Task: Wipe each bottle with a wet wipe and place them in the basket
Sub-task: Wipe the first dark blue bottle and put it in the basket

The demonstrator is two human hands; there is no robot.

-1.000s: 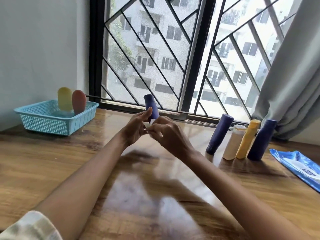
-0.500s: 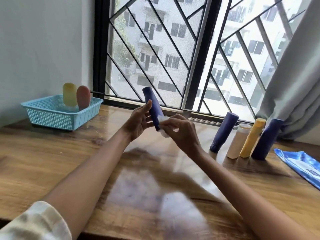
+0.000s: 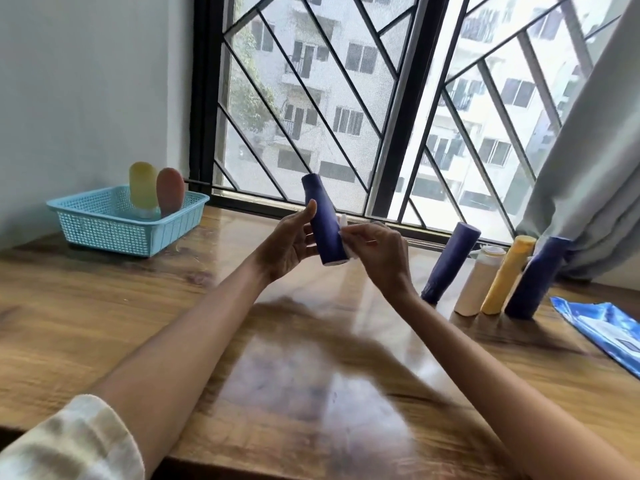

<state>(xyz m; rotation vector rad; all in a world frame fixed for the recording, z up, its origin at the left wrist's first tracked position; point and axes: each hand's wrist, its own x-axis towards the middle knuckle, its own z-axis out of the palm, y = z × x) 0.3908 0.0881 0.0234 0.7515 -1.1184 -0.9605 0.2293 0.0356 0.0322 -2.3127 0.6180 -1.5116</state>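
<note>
My left hand (image 3: pixel 287 247) holds a dark blue bottle (image 3: pixel 323 220) upright and slightly tilted above the table's middle. Against the bottle's lower right side my right hand (image 3: pixel 375 251) presses a white wet wipe (image 3: pixel 344 230). A light blue basket (image 3: pixel 104 223) stands at the far left with a yellow bottle (image 3: pixel 142 185) and an orange bottle (image 3: pixel 170 190) upright in it. At the right stand a blue bottle (image 3: pixel 450 261), a white bottle (image 3: pixel 479 280), a yellow bottle (image 3: pixel 507 273) and another blue bottle (image 3: pixel 535 277).
A blue wet-wipe pack (image 3: pixel 602 327) lies at the table's right edge. The glossy wooden table (image 3: pixel 311 358) runs up to a barred window (image 3: pixel 363 109). A grey curtain (image 3: pixel 588 150) hangs behind the right-hand bottles. A wall is at the left.
The held blue bottle has risen so more of it shows above my left hand. My right hand with the wipe has shifted to its lower right side.
</note>
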